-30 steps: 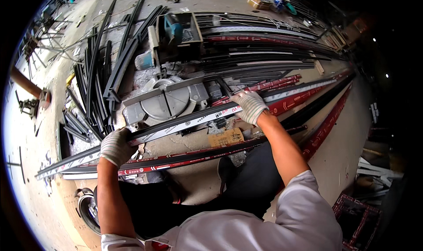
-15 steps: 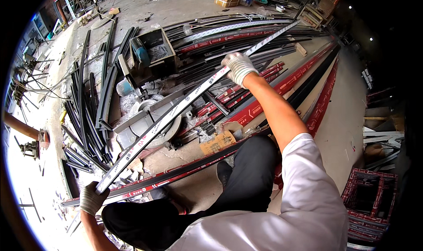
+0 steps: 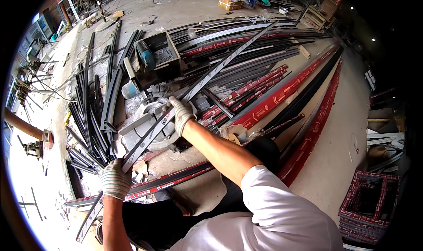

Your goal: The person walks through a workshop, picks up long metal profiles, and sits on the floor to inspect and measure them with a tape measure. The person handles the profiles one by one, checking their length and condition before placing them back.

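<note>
- Left hand, in striped knit covering: fingers curled around a long, straight white-and-black profile strip.
- Right hand, covered alike: clasping the strip farther up.
- Strip slanting across the round grey metal saw base.
- Rightward: long red-wrapped profiles.

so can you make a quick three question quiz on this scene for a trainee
1. True or false: the left hand and the right hand both wear striped gloves.
2. Between the hands, the long strip crosses in front of which thing: A) a cardboard box, B) the grey saw base, C) a blue bucket?
3. Fill in: the stacked frames at lower right show dark and ____ colours.

Key: 1 true; 2 B; 3 red.
</note>
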The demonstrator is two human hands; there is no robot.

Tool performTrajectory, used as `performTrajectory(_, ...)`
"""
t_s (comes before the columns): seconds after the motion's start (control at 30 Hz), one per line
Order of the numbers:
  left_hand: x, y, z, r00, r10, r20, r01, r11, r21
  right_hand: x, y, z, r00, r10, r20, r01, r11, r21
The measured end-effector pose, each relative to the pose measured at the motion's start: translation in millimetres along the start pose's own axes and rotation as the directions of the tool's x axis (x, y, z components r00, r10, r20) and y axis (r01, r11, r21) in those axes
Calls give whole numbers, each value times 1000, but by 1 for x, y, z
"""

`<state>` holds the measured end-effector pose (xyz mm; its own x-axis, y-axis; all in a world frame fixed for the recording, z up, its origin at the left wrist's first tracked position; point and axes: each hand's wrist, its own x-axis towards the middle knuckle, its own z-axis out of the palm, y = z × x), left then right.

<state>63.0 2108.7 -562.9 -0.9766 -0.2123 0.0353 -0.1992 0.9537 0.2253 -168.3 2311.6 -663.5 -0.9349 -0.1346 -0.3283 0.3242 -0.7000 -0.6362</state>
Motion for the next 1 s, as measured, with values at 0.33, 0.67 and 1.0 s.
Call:
performTrajectory(0.33, -49, -52, -61, 999, -10, 49, 11, 1000, -14, 104, -84, -51, 977, 205, -62, -199, 975, 97)
performTrajectory(0.67, -29, -31, -57, 999, -42, 10, 39, 980, 197, 115, -112, -68, 989, -3, -151, 32, 980, 194)
performTrajectory(1.0, 36, 92, 15, 993, 19, 113, -35, 989, 144, 19, -72, -53, 987, 34, -154, -15, 992, 123)
